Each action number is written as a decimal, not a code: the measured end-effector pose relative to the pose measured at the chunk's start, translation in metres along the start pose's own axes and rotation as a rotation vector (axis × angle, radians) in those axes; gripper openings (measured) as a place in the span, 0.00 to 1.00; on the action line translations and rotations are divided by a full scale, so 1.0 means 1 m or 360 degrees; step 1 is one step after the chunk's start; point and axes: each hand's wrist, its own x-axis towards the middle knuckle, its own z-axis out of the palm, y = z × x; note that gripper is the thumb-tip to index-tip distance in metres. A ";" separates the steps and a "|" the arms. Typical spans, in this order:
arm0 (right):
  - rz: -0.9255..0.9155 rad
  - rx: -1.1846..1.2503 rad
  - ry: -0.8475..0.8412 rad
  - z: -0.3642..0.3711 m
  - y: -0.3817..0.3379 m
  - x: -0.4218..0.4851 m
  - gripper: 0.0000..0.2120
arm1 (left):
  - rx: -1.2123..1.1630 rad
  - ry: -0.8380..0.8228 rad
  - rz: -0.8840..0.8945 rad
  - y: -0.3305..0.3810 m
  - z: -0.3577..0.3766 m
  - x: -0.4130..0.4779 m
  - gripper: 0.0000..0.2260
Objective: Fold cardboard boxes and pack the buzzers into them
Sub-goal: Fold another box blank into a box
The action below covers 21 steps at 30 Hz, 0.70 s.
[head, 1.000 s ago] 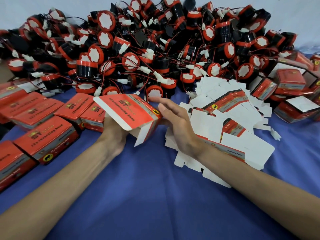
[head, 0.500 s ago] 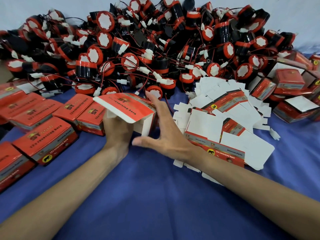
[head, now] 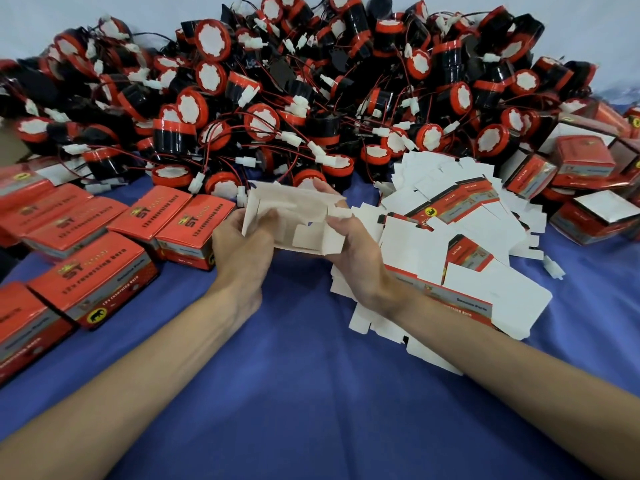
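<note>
Blue cloth (head: pixel 311 393) covers the table, and both forearms reach in across it from the near edge. At centre, the left hand (head: pixel 242 247) and right hand (head: pixel 353 251) hold one cardboard box (head: pixel 294 216) between them, raised just off the cloth.

- **Box:** part-formed, white inner side toward the camera, end flaps loose.
- **Left grip:** fingers curled round the box's left end.
- **Right grip:** thumb clamped on a front flap, fingers behind the right end. Contact at the back is hidden, probably wrapped.

To the right, a heap of flat blanks (head: pixel 467 244) lies mostly white side up, partly under the right forearm. To the left are closed red boxes (head: pixel 93 278) in rows. At far right sit stacked red boxes (head: pixel 581 168), some showing white faces. Behind everything is a large pile of buzzers (head: pixel 311 98), black and red with wires and white plugs, just beyond the held box.
</note>
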 end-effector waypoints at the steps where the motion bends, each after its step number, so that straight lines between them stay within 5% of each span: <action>1: -0.0035 -0.0026 -0.0004 0.000 0.000 -0.001 0.29 | -0.0029 0.0035 -0.0009 -0.002 0.000 0.002 0.05; 6: -0.0064 -0.0339 0.0046 0.004 0.000 0.000 0.37 | -0.0050 0.0190 0.0069 -0.012 0.001 0.008 0.03; 13: -0.0194 -0.0552 0.0031 0.000 0.002 0.001 0.29 | -0.0049 0.0237 0.0239 -0.020 0.001 0.010 0.05; 18: -0.0257 -0.0608 0.0082 -0.001 0.001 0.002 0.20 | -0.0028 0.0031 0.0296 -0.019 -0.001 0.008 0.06; 21: -0.0302 -0.0584 0.0142 -0.001 0.002 0.002 0.19 | 0.0035 -0.0039 0.0566 -0.018 0.000 0.001 0.06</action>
